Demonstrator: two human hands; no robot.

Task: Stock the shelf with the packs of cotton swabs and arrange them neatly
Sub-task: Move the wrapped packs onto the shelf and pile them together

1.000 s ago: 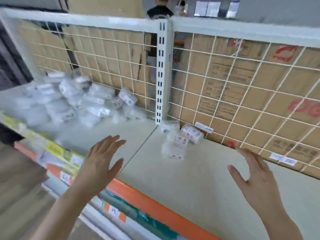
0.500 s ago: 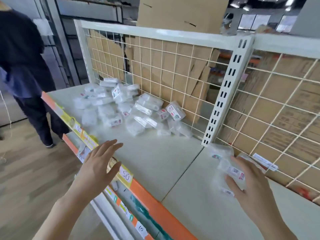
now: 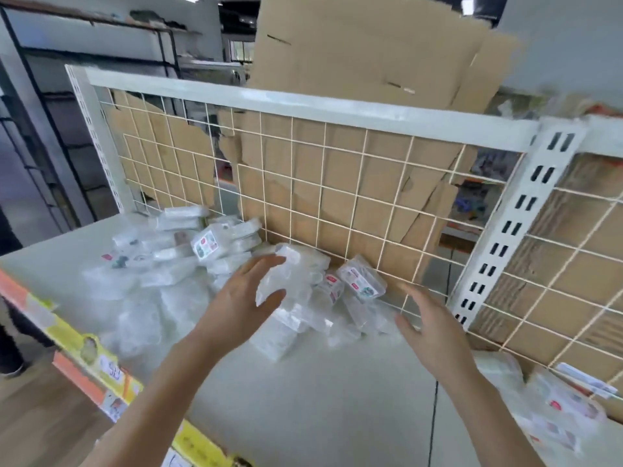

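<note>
Fingers [image 3: 266,264] of the left hand [image 3: 236,305] are spread and nearly straight, grasping nothing, in front of the heap of cotton swab packs [image 3: 175,261] at the middle of the frame. Whether they touch a pack cannot be told. The right hand [image 3: 435,332], right of centre, is also released, splayed above the pale shelf [image 3: 320,399]. The heap lies jumbled against the wire grid [image 3: 323,183], which has cardboard [image 3: 354,52] behind it. A smaller cluster of packs [image 3: 559,409] lies blurred at the lower right.
</note>
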